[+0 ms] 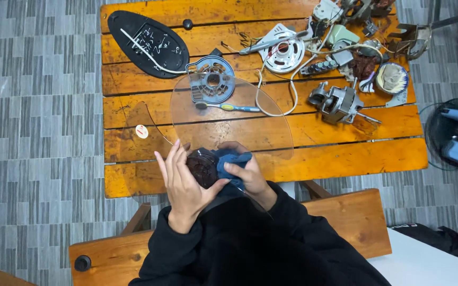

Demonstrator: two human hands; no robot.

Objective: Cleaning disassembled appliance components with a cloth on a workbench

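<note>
My left hand cups the dark round hub of a clear plastic fan blade, whose transparent blades spread out over the wooden table. My right hand presses a blue cloth against the hub. Both hands are close together at the near edge of the table, above my black sleeves.
On the table lie a black oval base plate, a blue round motor cover, a toothbrush, a white round housing, a grey motor, wires and several small parts. A wooden bench stands near me; a fan grille sits at the right.
</note>
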